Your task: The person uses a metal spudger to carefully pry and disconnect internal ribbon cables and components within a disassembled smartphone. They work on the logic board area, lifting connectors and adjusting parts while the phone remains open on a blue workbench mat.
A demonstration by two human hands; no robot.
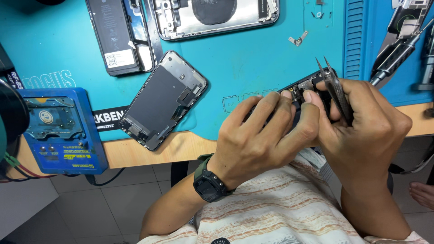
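The left hand, a watch on its wrist, curls its fingers over a dark board held just above the near edge of the mat. The right hand pinches the board's other side while 1 pair of tweezers lies tucked in its closed grip, tips up. The board looks light, thin, stiff and fragile, so it is best gripped by the edges, clear of connectors. Both wrists bend inward. Farther left lie a screen, a blue box and a battery; beyond, a phone shell.
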